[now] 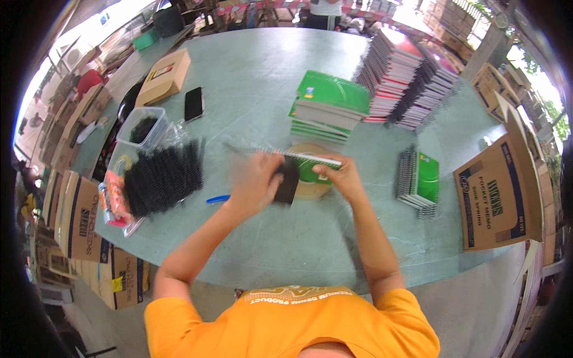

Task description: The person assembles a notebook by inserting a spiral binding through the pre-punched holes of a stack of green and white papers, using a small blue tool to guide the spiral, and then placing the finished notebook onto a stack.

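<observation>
My right hand [341,177] is closed on the right end of a small green notebook [309,169], thumb on its cover. A thin black spiral coil [239,148] runs along the notebook's upper edge and sticks out to the left. My left hand [253,182], partly smeared by motion, has its fingers curled in at that coil. A dark flat piece [288,182] hangs beside its fingertips; I cannot tell what it is. Beneath the notebook lies a round tan disc [316,190], partly hidden. Left of my left hand is a blue pen [218,198].
Black spiral coils [164,177] lie in a heap at the left, near a plastic tub [142,127] and a phone [194,104]. Green notebooks [331,98] are stacked beyond my hands, taller stacks [394,71] behind. Bound notebooks [427,179] and an open carton [492,194] stand at the right.
</observation>
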Tool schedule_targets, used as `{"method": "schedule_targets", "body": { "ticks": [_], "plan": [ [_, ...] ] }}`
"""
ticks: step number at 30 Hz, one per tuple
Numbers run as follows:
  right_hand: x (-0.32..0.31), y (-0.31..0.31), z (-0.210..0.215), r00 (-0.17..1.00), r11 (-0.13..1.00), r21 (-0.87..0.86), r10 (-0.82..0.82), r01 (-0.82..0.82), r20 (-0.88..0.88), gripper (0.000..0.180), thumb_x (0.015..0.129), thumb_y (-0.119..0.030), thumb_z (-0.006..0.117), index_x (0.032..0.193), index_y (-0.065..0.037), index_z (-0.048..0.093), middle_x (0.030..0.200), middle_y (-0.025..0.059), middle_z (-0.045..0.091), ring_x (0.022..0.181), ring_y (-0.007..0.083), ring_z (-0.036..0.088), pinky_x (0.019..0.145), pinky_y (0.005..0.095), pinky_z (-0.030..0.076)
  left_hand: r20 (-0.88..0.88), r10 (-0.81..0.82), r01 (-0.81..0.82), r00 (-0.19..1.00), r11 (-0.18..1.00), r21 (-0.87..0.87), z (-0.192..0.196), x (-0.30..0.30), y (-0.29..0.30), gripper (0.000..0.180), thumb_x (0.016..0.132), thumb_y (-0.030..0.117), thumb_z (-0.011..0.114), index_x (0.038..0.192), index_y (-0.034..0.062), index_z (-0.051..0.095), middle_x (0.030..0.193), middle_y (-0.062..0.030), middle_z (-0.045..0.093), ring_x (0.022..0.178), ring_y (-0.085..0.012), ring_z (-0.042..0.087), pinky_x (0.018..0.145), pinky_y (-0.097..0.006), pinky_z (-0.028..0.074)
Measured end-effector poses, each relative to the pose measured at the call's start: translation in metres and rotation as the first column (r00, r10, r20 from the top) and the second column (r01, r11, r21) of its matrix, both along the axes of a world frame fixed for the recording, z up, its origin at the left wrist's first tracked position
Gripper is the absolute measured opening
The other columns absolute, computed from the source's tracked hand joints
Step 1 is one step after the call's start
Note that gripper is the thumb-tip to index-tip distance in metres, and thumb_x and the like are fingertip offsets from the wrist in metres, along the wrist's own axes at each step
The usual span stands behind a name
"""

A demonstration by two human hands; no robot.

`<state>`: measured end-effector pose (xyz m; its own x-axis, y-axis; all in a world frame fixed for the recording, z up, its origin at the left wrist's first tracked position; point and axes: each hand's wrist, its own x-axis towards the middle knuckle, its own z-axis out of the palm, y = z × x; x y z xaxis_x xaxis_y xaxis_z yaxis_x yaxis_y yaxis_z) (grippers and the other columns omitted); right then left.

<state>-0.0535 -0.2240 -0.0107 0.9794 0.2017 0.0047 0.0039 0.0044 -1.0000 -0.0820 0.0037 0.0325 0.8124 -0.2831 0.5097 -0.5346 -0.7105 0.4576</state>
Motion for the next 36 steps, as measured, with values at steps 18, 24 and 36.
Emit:
{"method": "schedule_targets", "body": {
  "ticks": [18,24,36],
  "plan": [
    [-0.008,0.0,-0.01,0.986,0.994,-0.073,0.092,-0.083,0.138,0.025,0.079,-0.01,0.07,0.101,-0.002,0.065,0.098,0.0026,0.066,0.091,0.0105,0.058,0.082,0.0265,0.047,-0.098,-0.23,0.237,0.968,0.97,0.062,-0.004,-0.006,-0.015,0.029,0.071,0.002,0.066,0.098,0.0121,0.063,0.09,-0.011,0.056,0.083,-0.0291,0.057,0.068,-0.037,0.047],
    [-0.007,0.001,-0.008,0.974,0.991,0.065,0.105,-0.12,0.2,0.034,0.08,-0.004,0.066,0.114,-0.003,0.06,0.107,0.0054,0.065,0.101,0.0125,0.056,0.09,0.0278,0.043,0.073,-0.146,0.144,0.987,0.989,0.026,0.017,0.009,-0.029,0.031,0.071,-0.003,0.065,0.1,0.0071,0.061,0.086,-0.0104,0.057,0.079,-0.0262,0.055,0.069,-0.036,0.046],
    [-0.01,-0.002,-0.016,0.945,0.985,-0.114,0.158,-0.13,0.287,0.033,0.083,-0.001,0.059,0.116,-0.004,0.059,0.108,0.0069,0.064,0.099,0.0121,0.054,0.089,0.0291,0.043,0.186,-0.103,0.121,0.977,0.989,-0.088,0.04,0.007,-0.038,0.031,0.068,0.001,0.067,0.097,0.0114,0.064,0.086,-0.0111,0.055,0.076,-0.0297,0.056,0.066,-0.039,0.047]
  ]
}}
